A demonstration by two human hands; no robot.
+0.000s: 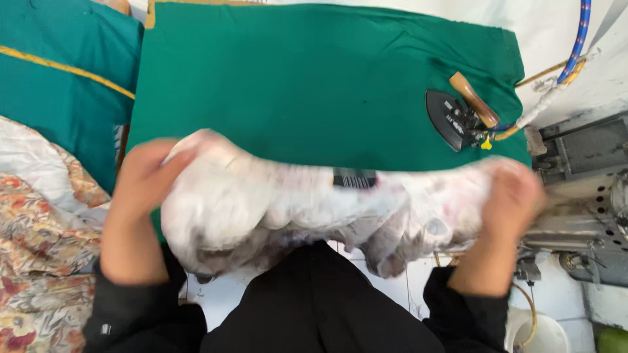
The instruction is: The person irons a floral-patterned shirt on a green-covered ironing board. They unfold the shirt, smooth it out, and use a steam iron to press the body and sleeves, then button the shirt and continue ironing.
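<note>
Over the near edge of the green-covered desk (314,85), both hands are gripping a bunched white garment (314,209), blurred: left hand (147,183) clenching its left end, right hand (513,196) clenching its right end. Far right on the desk, a black iron (458,114) with a wooden handle is lying. Floral fabric (39,261) is sitting at near left.

Both hands grip a bunched, pale white garment (314,209) with faint pink marks, blurred, above the near edge of a green cloth-covered pressing table (294,85). Left hand (140,189) clutches one end, right hand (513,196) the other. A black-soled iron with a wooden handle (461,111) rests far right; floral fabric (39,261) lies left.
</note>
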